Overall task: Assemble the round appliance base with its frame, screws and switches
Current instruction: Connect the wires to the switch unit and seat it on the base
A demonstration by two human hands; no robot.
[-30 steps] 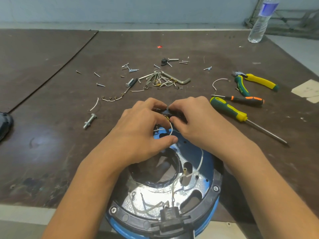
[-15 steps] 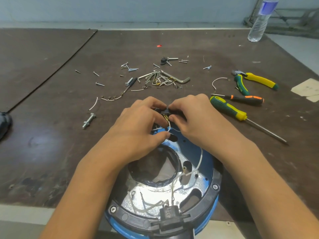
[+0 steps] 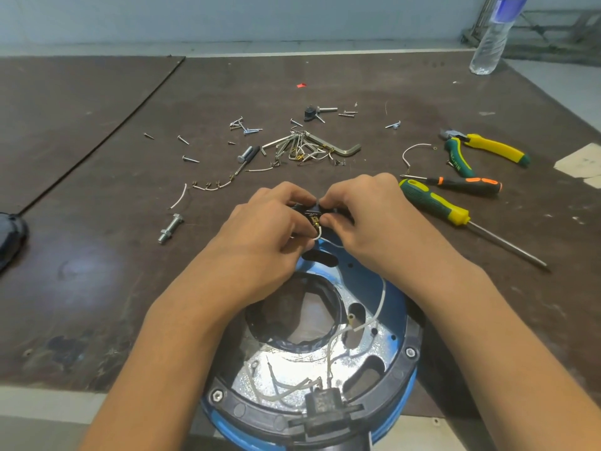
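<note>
Far left: spare bolt (image 3: 169, 228) lies on the table (image 3: 97, 288), with loose screws (image 3: 190, 159) scattered beyond it. None are needed yet.

Your left hand (image 3: 270, 232) has its fingers curled round the small black switch (image 3: 311, 210), holding it just past the far rim of the base (image 3: 364, 271). Your right hand (image 3: 367, 222) pinches the same switch from the other side, thumb and forefinger tight on it. A white wire (image 3: 318, 235) drops from the switch's brass tab between your hands and runs down into the base.

The base sits at the near table edge, centre, between your forearms. The black frame (image 3: 260, 415) is already on its rim, with screw heads showing on the left and right. A second switch (image 3: 325, 405) is mounted at the near edge.

My read: you're on the switch wiring step, seating the connector on the tab. I can't tell if it's fully home.

Next: push straight along the tab without bending it. Keep slack in the wire, then fit the switch into the far side of the base.

Right: the green-yellow screwdriver (image 3: 434, 205) is near your right hand for the fastening.
</note>
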